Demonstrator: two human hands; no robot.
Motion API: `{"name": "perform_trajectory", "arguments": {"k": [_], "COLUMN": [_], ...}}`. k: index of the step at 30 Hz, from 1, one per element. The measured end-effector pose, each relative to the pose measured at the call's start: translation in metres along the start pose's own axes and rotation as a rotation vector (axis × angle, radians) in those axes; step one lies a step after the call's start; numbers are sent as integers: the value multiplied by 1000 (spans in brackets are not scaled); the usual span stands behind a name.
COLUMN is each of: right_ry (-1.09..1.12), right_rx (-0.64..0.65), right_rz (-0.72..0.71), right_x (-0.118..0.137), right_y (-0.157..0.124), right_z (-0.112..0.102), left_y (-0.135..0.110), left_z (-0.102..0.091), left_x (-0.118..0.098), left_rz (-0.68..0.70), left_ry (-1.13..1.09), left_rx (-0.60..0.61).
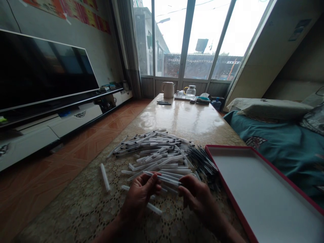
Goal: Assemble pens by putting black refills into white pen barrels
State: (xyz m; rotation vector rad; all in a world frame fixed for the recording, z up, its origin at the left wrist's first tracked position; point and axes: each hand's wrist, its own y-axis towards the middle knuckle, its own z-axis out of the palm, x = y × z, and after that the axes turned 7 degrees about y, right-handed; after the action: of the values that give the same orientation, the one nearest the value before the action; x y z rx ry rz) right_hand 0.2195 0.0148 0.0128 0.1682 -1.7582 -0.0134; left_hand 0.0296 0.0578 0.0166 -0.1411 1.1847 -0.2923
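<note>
My left hand (141, 197) and my right hand (196, 195) meet over the near part of the table (182, 118). Between them they pinch a clear pen barrel (168, 180), which lies level from one hand to the other. Just beyond the hands spreads a pile of clear pen barrels (157, 152). A heap of thin dark refills (202, 158) lies to its right. One loose barrel (105, 177) rests apart on the left, on a lace table cover (83, 206).
A shallow red-edged box lid (265, 192) lies at the right of the table. A white kettle (168, 89), a glass jug (190, 91) and a remote stand at the far end. A television (43, 71) lines the left wall; a teal-covered bed (286, 145) is at right.
</note>
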Motion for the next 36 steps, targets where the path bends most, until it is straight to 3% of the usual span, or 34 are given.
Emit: {"name": "perform_trajectory", "arguments": {"k": [6,21,26,31,36], "right_ry": [-159,-62,-46,-41,-40], "right_rx": [-20,-36,25,-33,13], "right_rz": [-78,-24,9,-11,9], "right_x": [-4,-3,-7,-5,-5], "right_y": [-1,0,0,-1,0], "right_z": [0,1,1,1,2], "left_y": [0,1,-1,-1,0], "left_z": [-2,-2,-1,-1,-1], "left_x": [0,0,-1,-1,0], "left_rz": [8,9,12,21,36], "left_ry": [11,26,33,30,36], "left_rx": [-2,3,22,9,45]}}
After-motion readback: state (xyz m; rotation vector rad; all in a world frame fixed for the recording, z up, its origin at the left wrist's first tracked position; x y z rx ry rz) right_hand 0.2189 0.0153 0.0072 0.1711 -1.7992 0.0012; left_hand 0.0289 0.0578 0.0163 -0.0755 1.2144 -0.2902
